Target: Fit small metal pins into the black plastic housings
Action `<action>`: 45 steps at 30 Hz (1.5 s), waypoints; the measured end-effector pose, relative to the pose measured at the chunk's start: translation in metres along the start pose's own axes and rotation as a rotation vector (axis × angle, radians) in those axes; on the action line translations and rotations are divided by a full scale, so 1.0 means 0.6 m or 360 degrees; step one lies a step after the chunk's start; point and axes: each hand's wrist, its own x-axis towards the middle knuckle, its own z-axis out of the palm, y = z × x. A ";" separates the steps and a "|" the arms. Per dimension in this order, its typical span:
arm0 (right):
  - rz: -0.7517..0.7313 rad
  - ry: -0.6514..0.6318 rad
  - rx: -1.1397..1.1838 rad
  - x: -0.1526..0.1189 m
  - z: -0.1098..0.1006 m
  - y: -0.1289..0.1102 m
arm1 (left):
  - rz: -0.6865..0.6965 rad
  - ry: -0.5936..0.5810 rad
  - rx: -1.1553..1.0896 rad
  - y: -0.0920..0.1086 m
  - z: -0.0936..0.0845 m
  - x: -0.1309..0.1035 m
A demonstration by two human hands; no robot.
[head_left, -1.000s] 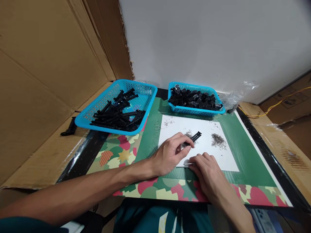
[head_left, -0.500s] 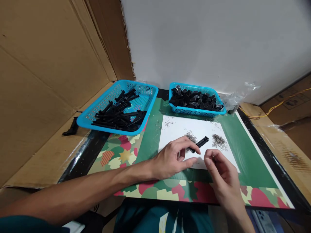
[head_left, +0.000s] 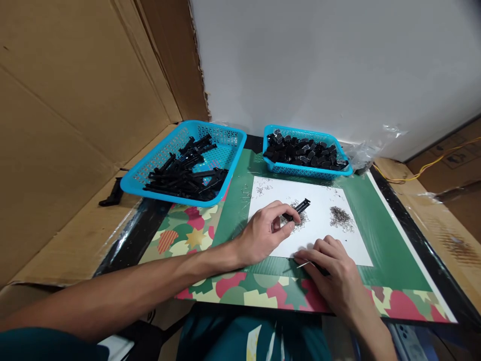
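A long, narrow black plastic part [head_left: 302,204] is gripped between the thumb and fingers of my left hand [head_left: 263,233]. It points away to the right, above the left pile of tiny wire pieces [head_left: 300,220] on a white sheet [head_left: 319,193]. At the sheet's near edge, my right hand [head_left: 334,273] has its fingers closed on a thin metal rod [head_left: 303,264], whose bare end points left. Whatever part of the rod lies inside the palm is hidden. A second pile of wire pieces [head_left: 341,218] lies beyond my right hand.
At the back left, a blue basket [head_left: 130,189] contains many long black parts. Another blue basket [head_left: 308,172] holds small black pieces, with clear plastic [head_left: 363,154] beside it. A loose black part [head_left: 111,194] lies left of the baskets. Cardboard [head_left: 75,100] stands at the left.
My left hand has shifted slightly up and left with the black part. My right hand has dropped toward the sheet's near edge, and a thin metal rod now shows in its fingers.
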 end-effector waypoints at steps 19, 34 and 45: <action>0.0043 -0.0044 -0.0015 -0.009 0.002 0.018 | -0.0010 -0.0054 0.0036 -0.005 0.001 0.000; 0.0228 -0.0159 0.0089 0.002 -0.017 0.005 | -0.0012 -0.0077 0.0068 -0.005 0.001 -0.001; 0.0203 -0.0123 0.0209 0.012 -0.027 -0.008 | 0.0031 -0.0150 0.0117 -0.007 0.003 -0.003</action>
